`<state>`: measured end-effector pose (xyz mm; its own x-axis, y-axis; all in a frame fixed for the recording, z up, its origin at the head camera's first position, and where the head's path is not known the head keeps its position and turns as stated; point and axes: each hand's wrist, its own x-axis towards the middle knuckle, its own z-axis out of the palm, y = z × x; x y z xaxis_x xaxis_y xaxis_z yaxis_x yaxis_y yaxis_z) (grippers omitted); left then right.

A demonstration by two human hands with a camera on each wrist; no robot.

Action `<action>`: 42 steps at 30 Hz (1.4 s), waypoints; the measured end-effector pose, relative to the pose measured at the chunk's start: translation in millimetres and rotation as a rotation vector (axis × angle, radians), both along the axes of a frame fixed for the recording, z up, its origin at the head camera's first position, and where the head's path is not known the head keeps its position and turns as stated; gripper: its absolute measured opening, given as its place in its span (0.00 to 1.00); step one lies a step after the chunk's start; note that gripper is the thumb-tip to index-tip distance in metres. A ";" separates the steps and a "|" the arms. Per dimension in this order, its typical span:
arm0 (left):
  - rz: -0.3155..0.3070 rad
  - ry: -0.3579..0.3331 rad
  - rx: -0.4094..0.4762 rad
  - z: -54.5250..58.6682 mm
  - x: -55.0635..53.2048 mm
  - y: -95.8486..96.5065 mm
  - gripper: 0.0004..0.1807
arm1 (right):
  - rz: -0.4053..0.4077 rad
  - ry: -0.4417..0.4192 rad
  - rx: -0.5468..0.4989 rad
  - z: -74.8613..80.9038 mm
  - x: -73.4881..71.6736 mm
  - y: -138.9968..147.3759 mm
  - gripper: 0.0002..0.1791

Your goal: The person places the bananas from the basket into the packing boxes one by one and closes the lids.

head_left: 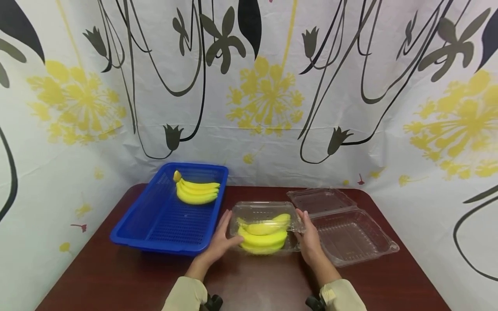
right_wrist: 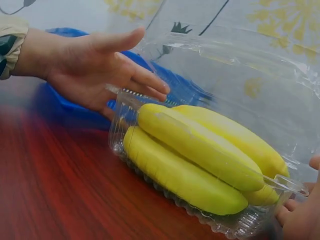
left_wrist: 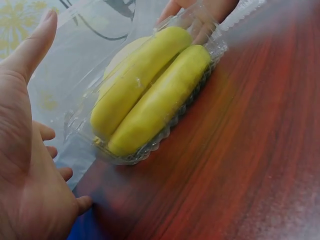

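Note:
A clear plastic clamshell box (head_left: 254,208) stands on the table in front of me, with yellow bananas (head_left: 264,239) inside. Its see-through lid (right_wrist: 235,62) tilts up behind the fruit in the right wrist view. At the box's left end is my left hand (head_left: 218,242), its thumb spread away from the extended fingers; the left wrist view shows nothing in its palm (left_wrist: 25,165). My right hand (head_left: 310,242) is at the opposite end, fingers extended along that side. Only part of this hand (right_wrist: 301,217) shows in the right wrist view, its fingertips close by the box's corner.
To the left is a blue plastic basket (head_left: 155,224) holding another bunch of bananas (head_left: 197,192). A second clear clamshell box (head_left: 350,235) lies open on the right, near my right hand. Patterned cloth (head_left: 268,164) hangs behind the dark red table (head_left: 101,276).

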<state>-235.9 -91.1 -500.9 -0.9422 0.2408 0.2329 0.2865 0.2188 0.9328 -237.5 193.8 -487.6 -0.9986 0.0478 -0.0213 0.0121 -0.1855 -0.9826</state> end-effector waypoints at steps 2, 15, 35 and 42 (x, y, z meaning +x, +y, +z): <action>0.008 -0.007 -0.010 0.9 -0.8 -1.8 0.54 | 0.016 -0.002 -0.030 -1.2 -2.0 -1.4 0.40; 0.032 -0.083 0.069 2.0 -2.1 5.4 0.43 | 0.006 -0.013 -0.122 -4.4 -10.2 -0.9 0.31; 0.111 -0.038 0.234 -5.1 -5.6 12.1 0.40 | -0.099 -0.059 0.109 18.3 -21.0 -6.1 0.21; 0.140 -0.024 0.241 -7.0 -2.3 10.4 0.43 | -0.104 -0.029 0.166 24.2 -5.2 -13.2 0.20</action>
